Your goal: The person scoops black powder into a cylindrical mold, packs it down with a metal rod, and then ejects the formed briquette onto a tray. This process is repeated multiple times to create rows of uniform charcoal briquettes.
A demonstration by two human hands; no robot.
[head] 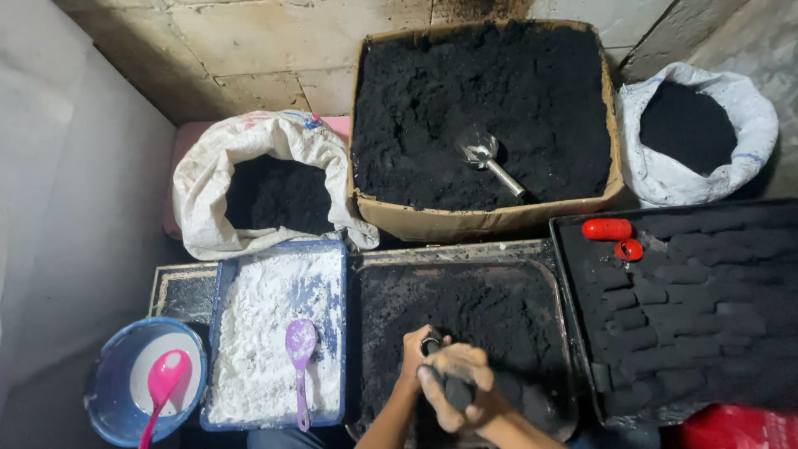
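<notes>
Both my hands are together low in the middle, blackened with powder. My left hand (411,356) and my right hand (462,372) are wrapped around a dark cylindrical tool (457,392) whose upper end shows between the fingers. They hold it over a metal tray (568,333) filled with black powder (482,303). To the right lies a black tray (573,333) carrying rows of pressed black blocks (698,308).
A cardboard box (465,221) of black powder holds a metal scoop (486,155). Two white sacks (208,191) (752,125) contain black powder. A blue tray (218,333) of white powder has a purple spoon (300,353). A blue bowl (104,391) holds a pink spoon (164,381). Red objects (607,229) sit by the blocks.
</notes>
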